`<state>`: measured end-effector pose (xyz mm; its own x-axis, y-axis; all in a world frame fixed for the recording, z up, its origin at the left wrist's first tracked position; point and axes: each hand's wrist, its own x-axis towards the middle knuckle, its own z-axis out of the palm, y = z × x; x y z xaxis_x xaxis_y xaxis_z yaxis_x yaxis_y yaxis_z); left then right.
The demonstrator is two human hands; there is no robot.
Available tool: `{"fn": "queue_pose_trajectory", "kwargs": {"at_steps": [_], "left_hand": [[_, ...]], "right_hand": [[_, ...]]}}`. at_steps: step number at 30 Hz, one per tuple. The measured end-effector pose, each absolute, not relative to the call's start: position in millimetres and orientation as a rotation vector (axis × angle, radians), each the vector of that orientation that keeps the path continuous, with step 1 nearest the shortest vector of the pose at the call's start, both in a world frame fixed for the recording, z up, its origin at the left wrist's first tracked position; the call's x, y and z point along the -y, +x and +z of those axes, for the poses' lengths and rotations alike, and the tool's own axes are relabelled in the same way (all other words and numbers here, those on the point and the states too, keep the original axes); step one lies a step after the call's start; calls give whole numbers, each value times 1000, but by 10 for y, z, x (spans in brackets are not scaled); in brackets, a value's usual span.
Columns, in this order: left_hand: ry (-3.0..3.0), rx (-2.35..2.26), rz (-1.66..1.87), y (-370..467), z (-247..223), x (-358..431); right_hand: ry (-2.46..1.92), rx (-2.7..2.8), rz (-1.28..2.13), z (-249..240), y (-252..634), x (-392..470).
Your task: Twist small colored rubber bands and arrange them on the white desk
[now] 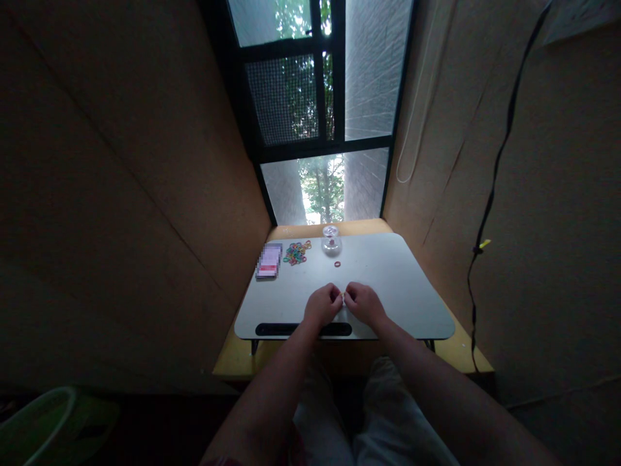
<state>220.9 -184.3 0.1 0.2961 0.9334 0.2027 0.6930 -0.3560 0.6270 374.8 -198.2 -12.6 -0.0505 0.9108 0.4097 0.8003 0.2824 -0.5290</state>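
Both hands meet above the front middle of a white folding table (pixel 398 298). My left hand (pixel 323 305) is closed in a pinch on a tiny yellowish item (pixel 343 296). My right hand (pixel 364 303) pinches the same item from the other side; its exact shape is too small to tell. Beyond the hands lies a single reddish ring (pixel 337 264). Behind that ring stands a clear, rounded container (pixel 332 244) with something small and reddish in it. A pile of colourful rings (pixel 296 253) lies to its left.
A phone-like flat object (pixel 269 261), blurred out, lies at the table's left. A dark slot (pixel 272 329) runs along the front edge. The white table stands on a yellow wooden surface (pixel 233 362), between two walls and a window. A green basket (pixel 58 427) is at lower left.
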Motion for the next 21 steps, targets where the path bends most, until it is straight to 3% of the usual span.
{"fn": "queue_pose_trajectory", "kwargs": {"at_steps": [21], "left_hand": [[2140, -1441, 826, 2195, -47, 1823]], "right_hand": [[-1509, 1814, 280, -127, 3754, 1999]]}}
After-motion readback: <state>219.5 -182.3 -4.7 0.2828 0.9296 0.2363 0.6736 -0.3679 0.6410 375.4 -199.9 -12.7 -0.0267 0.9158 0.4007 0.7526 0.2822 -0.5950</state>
